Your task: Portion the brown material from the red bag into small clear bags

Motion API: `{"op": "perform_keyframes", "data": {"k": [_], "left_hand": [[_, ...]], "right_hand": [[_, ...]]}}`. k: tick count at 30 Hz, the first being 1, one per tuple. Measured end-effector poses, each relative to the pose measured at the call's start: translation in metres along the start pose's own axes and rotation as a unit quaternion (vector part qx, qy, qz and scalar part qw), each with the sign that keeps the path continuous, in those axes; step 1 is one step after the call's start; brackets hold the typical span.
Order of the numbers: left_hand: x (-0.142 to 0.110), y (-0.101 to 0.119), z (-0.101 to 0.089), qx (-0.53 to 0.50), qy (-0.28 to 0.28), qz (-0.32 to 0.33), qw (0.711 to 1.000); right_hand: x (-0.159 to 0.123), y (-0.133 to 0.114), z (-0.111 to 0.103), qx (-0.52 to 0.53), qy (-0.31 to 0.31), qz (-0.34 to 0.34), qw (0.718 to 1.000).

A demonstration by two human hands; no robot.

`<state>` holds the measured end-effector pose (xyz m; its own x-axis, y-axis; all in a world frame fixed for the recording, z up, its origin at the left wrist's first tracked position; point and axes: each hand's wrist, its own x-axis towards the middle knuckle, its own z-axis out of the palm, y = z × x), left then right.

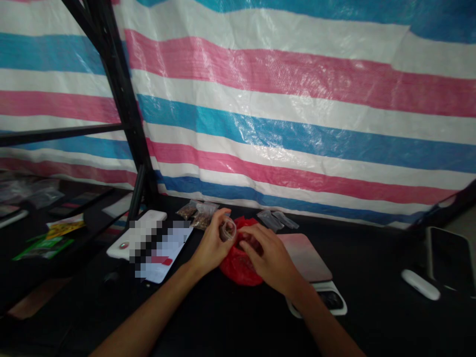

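Observation:
My left hand (214,239) is closed around a small clear plastic bag (228,229), its round mouth spread and tilted toward me. Something brownish shows inside the bag. Beside it, the fingers of my right hand (266,250) are curled together at the mouth of a red plastic bag (241,270). What those fingertips hold, if anything, is hidden. The red bag sits on the black table between my hands. Just right of it is a white digital scale (336,301) with a pinkish square plate (305,257), partly covered by my right forearm.
Filled clear packets (203,214) lie behind my left hand. Flat clear bags (270,220) lie behind my right. A white device (154,217) and a printed sheet (163,267) are at left. A white case (420,284) and a phone (449,255) are at right.

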<state>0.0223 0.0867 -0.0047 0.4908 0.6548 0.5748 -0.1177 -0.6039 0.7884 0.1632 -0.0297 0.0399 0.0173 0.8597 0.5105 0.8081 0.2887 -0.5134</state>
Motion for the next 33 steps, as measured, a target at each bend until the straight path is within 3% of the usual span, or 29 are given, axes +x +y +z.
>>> {"op": "perform_keyframes", "data": {"k": [3, 7, 10, 15, 18, 22, 26, 28, 31, 33], "left_hand": [[-0.003, -0.002, -0.002, 0.016, -0.016, 0.011, 1.000], [-0.007, 0.002, -0.004, 0.099, -0.046, 0.075, 0.991], [-0.007, 0.009, -0.002, 0.125, -0.030, 0.106, 0.986], [-0.006, 0.014, 0.004, 0.020, -0.030, 0.011, 0.999], [-0.009, 0.014, 0.007, 0.017, -0.045, 0.003, 0.999], [-0.012, 0.013, 0.005, 0.031, -0.064, 0.025, 0.997], [-0.009, 0.014, -0.002, 0.032, -0.063, 0.046, 0.996], [-0.006, 0.015, -0.006, 0.046, -0.058, 0.042, 0.996], [-0.003, 0.015, -0.009, 0.054, -0.063, 0.020, 0.996], [-0.002, 0.015, -0.009, 0.059, -0.072, 0.004, 0.996]], "right_hand": [[-0.003, -0.005, 0.007, 0.011, 0.003, 0.027, 1.000], [-0.003, -0.004, 0.012, 0.020, 0.038, 0.031, 0.999], [0.000, -0.003, 0.008, 0.062, 0.085, 0.021, 0.994], [0.006, 0.001, -0.001, 0.217, 0.175, 0.067, 0.958], [0.008, 0.005, 0.001, 0.315, 0.186, 0.096, 0.926], [0.010, 0.011, -0.003, 0.315, 0.238, 0.102, 0.913], [0.011, 0.030, -0.029, 0.269, 0.290, 0.130, 0.909], [0.009, 0.045, -0.046, 0.222, 0.265, 0.163, 0.924], [0.003, 0.067, -0.065, 0.062, 0.147, 0.202, 0.966], [-0.001, 0.077, -0.071, 0.008, 0.098, 0.207, 0.973]]}}
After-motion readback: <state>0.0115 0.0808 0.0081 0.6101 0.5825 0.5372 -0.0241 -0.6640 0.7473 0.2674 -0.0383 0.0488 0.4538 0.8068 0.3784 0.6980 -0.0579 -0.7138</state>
